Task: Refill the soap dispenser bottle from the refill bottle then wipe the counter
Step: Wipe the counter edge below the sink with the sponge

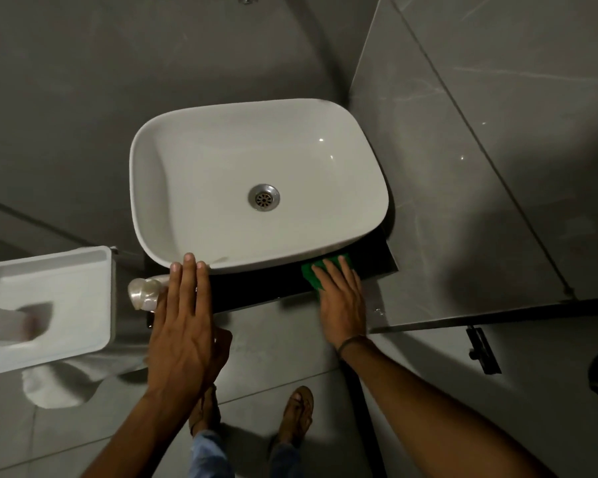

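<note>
Stage: wiping, refill apparently done | right hand (342, 298) flat, pressing green cloth (320, 269) on black counter (256, 291) under basin (259, 184) | left hand (183, 322) open, empty, fingertips on the rim | pale bottle (144, 293) beside it | left side unwiped.

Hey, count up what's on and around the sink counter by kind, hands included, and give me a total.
Hands: 2, left hand and right hand
Basin: 1
Green cloth: 1, under the right hand
Bottle: 1, beside the left hand
White bin: 1
Total: 6
</note>
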`<state>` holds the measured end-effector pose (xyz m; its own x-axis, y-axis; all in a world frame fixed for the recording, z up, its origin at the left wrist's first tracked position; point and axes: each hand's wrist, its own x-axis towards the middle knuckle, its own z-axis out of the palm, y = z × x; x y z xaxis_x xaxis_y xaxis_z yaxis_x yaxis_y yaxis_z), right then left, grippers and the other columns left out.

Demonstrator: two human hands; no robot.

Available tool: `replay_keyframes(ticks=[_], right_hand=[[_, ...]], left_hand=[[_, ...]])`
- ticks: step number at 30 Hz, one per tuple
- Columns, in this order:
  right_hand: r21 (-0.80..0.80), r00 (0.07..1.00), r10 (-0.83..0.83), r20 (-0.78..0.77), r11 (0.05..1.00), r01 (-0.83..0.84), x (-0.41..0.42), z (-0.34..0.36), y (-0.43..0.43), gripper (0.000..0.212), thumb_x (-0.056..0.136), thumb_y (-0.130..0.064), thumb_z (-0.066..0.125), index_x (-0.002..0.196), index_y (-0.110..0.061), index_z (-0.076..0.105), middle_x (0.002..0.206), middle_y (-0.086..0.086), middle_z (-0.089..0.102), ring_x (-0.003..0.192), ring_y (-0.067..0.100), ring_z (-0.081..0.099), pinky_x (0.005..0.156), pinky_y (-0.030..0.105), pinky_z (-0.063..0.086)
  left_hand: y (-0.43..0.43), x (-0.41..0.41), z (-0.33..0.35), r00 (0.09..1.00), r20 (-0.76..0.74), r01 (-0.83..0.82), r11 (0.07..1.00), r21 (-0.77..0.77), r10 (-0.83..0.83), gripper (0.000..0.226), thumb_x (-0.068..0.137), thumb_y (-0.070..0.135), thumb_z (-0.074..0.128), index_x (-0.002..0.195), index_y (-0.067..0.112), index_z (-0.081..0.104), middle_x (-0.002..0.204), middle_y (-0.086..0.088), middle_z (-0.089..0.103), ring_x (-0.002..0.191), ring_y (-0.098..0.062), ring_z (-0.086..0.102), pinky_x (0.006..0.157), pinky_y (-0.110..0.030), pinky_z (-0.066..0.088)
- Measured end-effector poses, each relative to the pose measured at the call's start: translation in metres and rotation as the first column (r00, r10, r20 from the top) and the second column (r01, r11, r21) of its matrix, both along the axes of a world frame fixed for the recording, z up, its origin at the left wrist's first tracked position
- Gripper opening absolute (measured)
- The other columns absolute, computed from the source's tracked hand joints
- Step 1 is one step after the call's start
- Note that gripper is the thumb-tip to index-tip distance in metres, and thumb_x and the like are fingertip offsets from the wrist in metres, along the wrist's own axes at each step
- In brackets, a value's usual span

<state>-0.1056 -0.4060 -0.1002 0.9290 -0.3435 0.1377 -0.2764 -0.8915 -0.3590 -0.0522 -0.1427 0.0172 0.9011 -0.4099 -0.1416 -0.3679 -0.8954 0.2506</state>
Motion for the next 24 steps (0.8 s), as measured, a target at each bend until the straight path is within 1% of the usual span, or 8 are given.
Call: replay_keyframes(ticks=[2,5,8,11,14,18,20,24], right_hand=[[0.025,0.999,0.032,0.011,0.999,-0.032,0.016,0.0,0.042,0.054,0.088,0.001,0.058,0.137,-0.021,0.063,0.146,0.007,0.059,0.143,0.037,0.045,0.12,0.053,0.033],[0.026,0.983,0.181,0.017,0.983,-0.182,0.023,-0.005,0.077,0.058,0.09,0.0,0.059,0.142,-0.024,0.056,0.151,0.001,0.053,0.147,0.033,0.039,0.125,0.048,0.024],[-0.022,0.946,0.322,0.04,0.947,-0.321,0.005,-0.007,0.048,0.058,0.087,0.005,0.057,0.139,-0.022,0.061,0.153,0.0,0.053,0.148,0.03,0.04,0.122,0.048,0.031],[-0.029,0.961,0.275,0.014,0.961,-0.275,0.001,-0.001,0.023,0.059,0.085,0.008,0.057,0.137,-0.02,0.064,0.149,0.001,0.057,0.145,0.032,0.044,0.116,0.051,0.038],[0.001,0.987,0.156,-0.031,0.988,-0.156,0.021,0.006,0.063,0.059,0.084,0.005,0.061,0.137,-0.02,0.064,0.143,0.005,0.061,0.14,0.038,0.048,0.118,0.053,0.037],[-0.035,0.927,0.375,-0.026,0.926,-0.375,0.015,0.003,0.096,0.054,0.089,0.002,0.047,0.136,-0.019,0.062,0.152,0.003,0.053,0.149,0.031,0.037,0.123,0.049,0.03],[-0.065,0.896,0.441,-0.041,0.894,-0.443,0.006,0.004,0.083,0.059,0.086,0.004,0.051,0.138,-0.021,0.061,0.154,0.001,0.051,0.151,0.029,0.036,0.123,0.047,0.031],[0.011,0.952,0.292,-0.094,0.956,-0.293,0.021,0.015,0.096,0.054,0.084,0.005,0.057,0.133,-0.017,0.066,0.154,0.003,0.052,0.149,0.032,0.038,0.12,0.05,0.034]], left_hand=[[-0.001,0.0,0.002,1.0,-0.002,-0.001,1.0,-0.008,0.001,0.113,0.076,0.015,0.087,0.164,-0.005,0.019,0.174,-0.024,0.011,0.163,-0.041,0.009,0.127,-0.06,0.027],[0.0,0.001,0.003,1.0,-0.008,0.003,1.0,0.005,-0.003,0.113,0.074,0.01,0.088,0.163,-0.005,0.021,0.174,-0.024,0.014,0.162,-0.041,0.013,0.126,-0.062,0.029],[0.003,0.002,0.006,1.0,-0.01,0.007,1.0,0.013,-0.006,0.109,0.076,0.009,0.084,0.164,-0.004,0.02,0.174,-0.022,0.012,0.162,-0.04,0.013,0.126,-0.061,0.029],[0.003,0.002,0.008,1.0,-0.012,0.004,1.0,0.011,-0.004,0.107,0.079,0.011,0.079,0.165,-0.002,0.016,0.175,-0.02,0.008,0.163,-0.037,0.009,0.128,-0.058,0.027],[0.001,0.001,0.007,1.0,-0.009,-0.002,1.0,-0.002,0.002,0.109,0.076,0.008,0.079,0.165,-0.002,0.016,0.175,-0.02,0.008,0.163,-0.037,0.008,0.128,-0.058,0.026],[0.001,0.001,0.004,1.0,-0.001,-0.006,1.0,-0.001,0.006,0.112,0.074,0.008,0.081,0.165,-0.002,0.015,0.175,-0.021,0.008,0.163,-0.038,0.008,0.128,-0.059,0.027],[0.001,0.0,0.004,1.0,-0.009,-0.013,1.0,-0.009,0.013,0.113,0.073,0.006,0.08,0.165,-0.002,0.015,0.175,-0.021,0.008,0.163,-0.037,0.007,0.128,-0.059,0.027],[0.001,-0.001,0.001,0.999,-0.023,-0.023,1.0,-0.011,0.022,0.113,0.071,0.007,0.076,0.165,-0.001,0.015,0.175,-0.02,0.007,0.163,-0.037,0.008,0.127,-0.059,0.029]])
